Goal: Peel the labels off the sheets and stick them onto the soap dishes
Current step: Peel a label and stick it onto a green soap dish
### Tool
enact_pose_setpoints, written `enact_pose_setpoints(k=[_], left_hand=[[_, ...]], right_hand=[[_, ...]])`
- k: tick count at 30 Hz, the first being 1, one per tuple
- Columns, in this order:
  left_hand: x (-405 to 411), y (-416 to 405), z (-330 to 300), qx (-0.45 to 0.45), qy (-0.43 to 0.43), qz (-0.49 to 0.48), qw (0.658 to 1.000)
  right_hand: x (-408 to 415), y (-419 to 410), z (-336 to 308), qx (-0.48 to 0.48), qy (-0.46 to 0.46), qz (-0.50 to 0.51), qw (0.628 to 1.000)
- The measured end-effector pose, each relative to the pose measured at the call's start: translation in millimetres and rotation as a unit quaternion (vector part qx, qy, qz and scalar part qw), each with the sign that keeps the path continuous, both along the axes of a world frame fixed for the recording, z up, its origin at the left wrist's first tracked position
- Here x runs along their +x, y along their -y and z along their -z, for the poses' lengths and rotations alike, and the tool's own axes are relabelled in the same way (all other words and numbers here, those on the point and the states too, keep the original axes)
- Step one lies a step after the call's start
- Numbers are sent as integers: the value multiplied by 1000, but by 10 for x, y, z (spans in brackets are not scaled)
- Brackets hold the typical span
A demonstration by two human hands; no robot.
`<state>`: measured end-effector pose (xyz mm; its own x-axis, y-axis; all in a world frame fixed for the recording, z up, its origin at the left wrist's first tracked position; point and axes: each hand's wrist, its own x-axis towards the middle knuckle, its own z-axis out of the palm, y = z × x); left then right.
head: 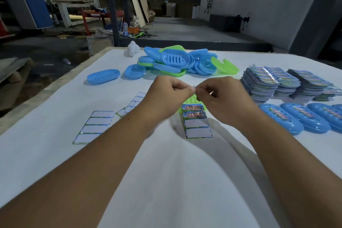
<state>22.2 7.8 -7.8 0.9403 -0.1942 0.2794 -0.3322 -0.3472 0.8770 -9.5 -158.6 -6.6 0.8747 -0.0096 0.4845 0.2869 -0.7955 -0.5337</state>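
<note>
Both hands are meeting fingertip to fingertip above the white table [166,181]: left hand [166,94] and right hand [220,98] are pinching a small label [193,87]. Below them a label sheet [197,124] showing blurred Chinese writing is lying over a green soap dish [190,102].

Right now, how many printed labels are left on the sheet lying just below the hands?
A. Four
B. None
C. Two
C: the sheet below the hands shows two printed labels at its far end and two blank white slots nearer the person, with a green soap dish under its far end.
</note>
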Motion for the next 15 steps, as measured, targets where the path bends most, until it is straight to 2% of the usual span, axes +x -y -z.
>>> enact_pose_setpoints(k=[4, 8, 10, 15], left_hand=[[14, -42, -6, -28, -4, -13, 1000], [14, -28, -22, -45, -11, -32, 998], [32, -24, -27, -58, -21, -34, 997], [100, -26, -4, -80, -50, -27, 995]], right_hand=[[26, 12, 29, -1, -1, -24, 1000], [56, 33, 32, 28, 17, 33, 999], [76, 65, 28, 72, 0, 57, 996], [66, 55, 8, 189, -54, 29, 980]])
